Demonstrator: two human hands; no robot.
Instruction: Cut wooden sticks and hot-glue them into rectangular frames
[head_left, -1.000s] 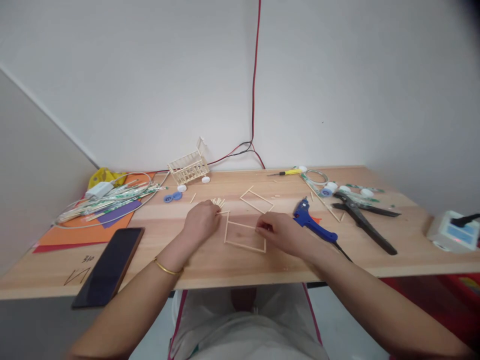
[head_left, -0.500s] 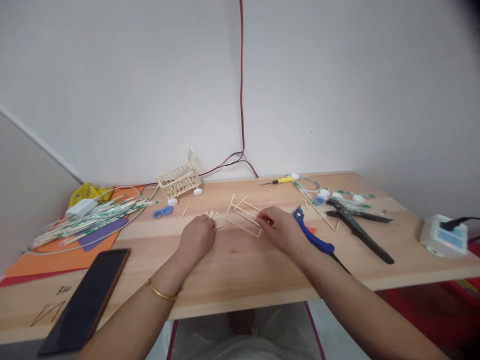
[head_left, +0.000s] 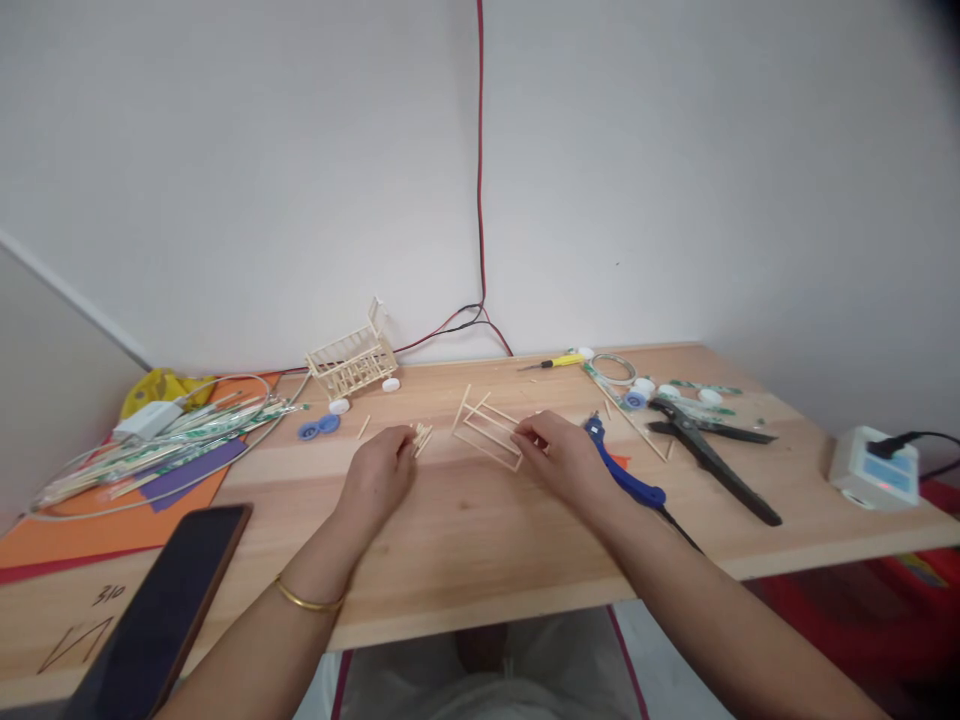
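Note:
My left hand (head_left: 379, 470) is closed, its fingertips against a small heap of short wooden sticks (head_left: 424, 440); whether a stick is pinched between them is hidden. In my right hand (head_left: 559, 455), thumb and fingers grip the right end of a thin wooden stick frame (head_left: 487, 451). This frame is open-sided, made of several joined sticks, and tilted over the table. Right of that hand lies a blue glue gun (head_left: 630, 482) with a black cord. Behind the left hand stands a small stick-built cart (head_left: 352, 365) on white bottle-cap wheels.
Black cutters (head_left: 720, 465), white and blue bottle caps (head_left: 643, 387) and a yellow-handled tool (head_left: 562, 361) lie to the right. A white power box (head_left: 874, 468) sits at the right edge. On the left are a phone (head_left: 172, 600), wrapped sticks (head_left: 172, 445) and orange paper (head_left: 97, 535).
My left hand has drawn back slightly to the left, uncovering more of the short sticks. My right hand keeps its hold on the stick frame. The view has shifted a little.

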